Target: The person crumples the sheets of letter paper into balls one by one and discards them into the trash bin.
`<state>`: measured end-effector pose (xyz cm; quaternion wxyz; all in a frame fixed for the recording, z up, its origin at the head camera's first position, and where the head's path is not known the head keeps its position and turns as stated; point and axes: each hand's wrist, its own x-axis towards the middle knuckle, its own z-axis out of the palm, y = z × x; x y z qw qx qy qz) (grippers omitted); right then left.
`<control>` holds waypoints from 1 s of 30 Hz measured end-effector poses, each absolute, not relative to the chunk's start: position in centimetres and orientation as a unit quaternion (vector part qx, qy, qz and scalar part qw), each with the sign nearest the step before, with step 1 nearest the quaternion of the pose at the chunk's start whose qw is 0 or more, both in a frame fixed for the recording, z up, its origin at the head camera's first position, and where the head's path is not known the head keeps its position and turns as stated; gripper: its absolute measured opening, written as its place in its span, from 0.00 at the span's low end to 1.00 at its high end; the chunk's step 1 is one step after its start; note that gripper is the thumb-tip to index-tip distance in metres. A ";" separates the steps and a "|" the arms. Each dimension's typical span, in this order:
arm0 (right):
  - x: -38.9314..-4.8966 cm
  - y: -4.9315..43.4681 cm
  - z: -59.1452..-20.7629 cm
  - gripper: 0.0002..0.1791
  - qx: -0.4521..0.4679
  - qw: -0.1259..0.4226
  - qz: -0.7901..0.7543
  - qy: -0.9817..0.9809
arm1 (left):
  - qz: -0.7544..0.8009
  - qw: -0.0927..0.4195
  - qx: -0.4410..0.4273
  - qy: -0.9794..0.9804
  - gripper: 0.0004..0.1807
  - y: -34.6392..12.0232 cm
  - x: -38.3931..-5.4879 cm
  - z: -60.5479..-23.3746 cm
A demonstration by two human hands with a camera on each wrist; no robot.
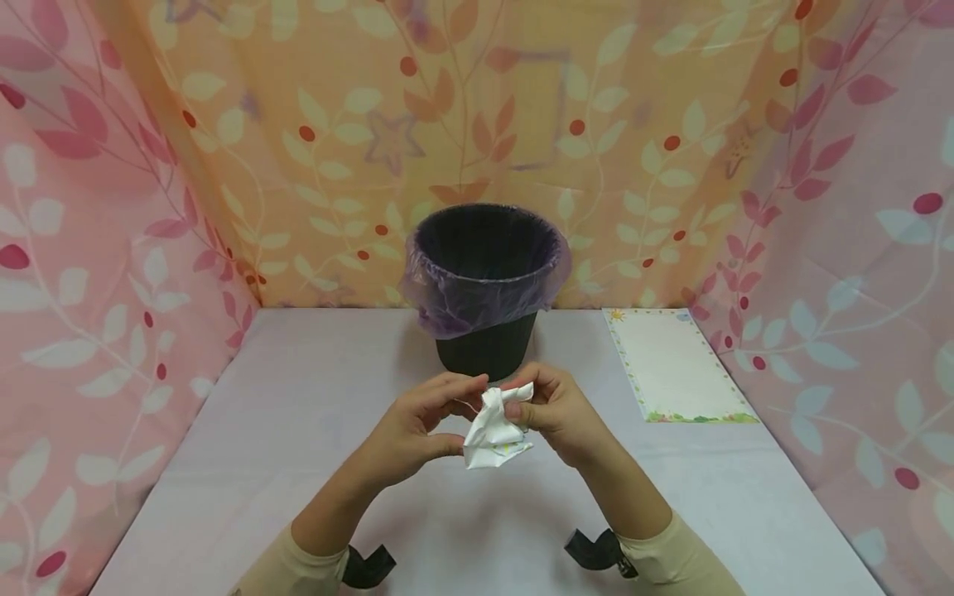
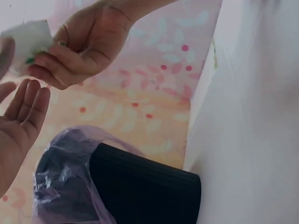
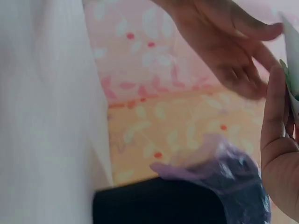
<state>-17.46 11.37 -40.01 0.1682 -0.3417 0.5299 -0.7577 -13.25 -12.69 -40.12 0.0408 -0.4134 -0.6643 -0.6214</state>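
Note:
A crumpled sheet of white paper [image 1: 493, 434] with coloured print is held up over the table in front of the bin. My right hand [image 1: 555, 414] pinches it between thumb and fingers. On its other side my left hand [image 1: 417, 430] is spread around the paper, its thumb tip at the lower edge. The left wrist view shows the left hand's fingers [image 2: 35, 105] nearly straight below the paper [image 2: 32, 39]. In the right wrist view the paper [image 3: 292, 56] is cut off by the frame edge, so its far side is hidden.
Behind the hands stands a black bin [image 1: 484, 352] lined with a purple plastic bag [image 1: 484, 306]. A flat sheet of paper with a decorated border [image 1: 678, 364] lies at the right of the white table [image 1: 298, 397]. Patterned curtains [image 1: 477, 99] enclose the back and sides.

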 end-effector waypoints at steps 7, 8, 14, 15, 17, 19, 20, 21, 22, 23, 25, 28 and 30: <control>-16.5 10.2 -40.3 0.07 -0.314 0.129 -0.749 0.569 | -0.611 0.091 -0.368 -0.695 0.34 -11.2 -12.3 -40.4; -16.3 10.2 -40.2 0.07 -0.305 0.114 -0.749 0.577 | -0.611 0.103 -0.356 -0.700 0.33 -11.0 -12.2 -40.4; -15.4 10.1 -39.5 0.09 -0.299 0.058 -0.738 0.602 | -0.601 0.157 -0.349 -0.702 0.29 -10.7 -11.6 -40.4; -15.2 10.2 -39.4 0.08 -0.303 0.049 -0.734 0.606 | -0.597 0.162 -0.361 -0.698 0.30 -10.8 -11.6 -40.3; -15.1 10.3 -39.1 0.08 -0.315 0.031 -0.725 0.612 | -0.583 0.170 -0.392 -0.691 0.35 -11.1 -11.9 -40.1; -14.9 10.5 -38.9 0.09 -0.325 0.019 -0.717 0.617 | -0.564 0.181 -0.424 -0.685 0.42 -11.2 -12.1 -40.0; -14.9 10.6 -38.9 0.10 -0.331 0.014 -0.713 0.618 | -0.556 0.185 -0.433 -0.685 0.45 -11.3 -12.2 -39.9; -14.9 10.7 -38.8 0.10 -0.337 0.011 -0.706 0.623 | -0.549 0.191 -0.437 -0.686 0.46 -11.3 -12.2 -39.9; -14.9 10.8 -38.8 0.10 -0.342 0.009 -0.697 0.630 | -0.545 0.196 -0.434 -0.690 0.47 -11.3 -12.2 -39.9; -14.9 10.8 -38.8 0.10 -0.346 0.006 -0.685 0.641 | -0.546 0.195 -0.424 -0.695 0.46 -11.3 -12.1 -39.9; -15.0 11.0 -38.7 0.10 -0.361 0.001 -0.654 0.665 | -0.560 0.182 -0.389 -0.709 0.42 -11.4 -11.8 -39.8; -15.2 11.4 -38.6 0.15 -0.404 0.014 -0.616 0.676 | -0.586 0.154 -0.327 -0.725 0.36 -11.5 -11.3 -39.6; -15.4 11.6 -38.5 0.19 -0.439 0.022 -0.592 0.675 | -0.593 0.141 -0.297 -0.735 0.35 -11.6 -11.2 -39.4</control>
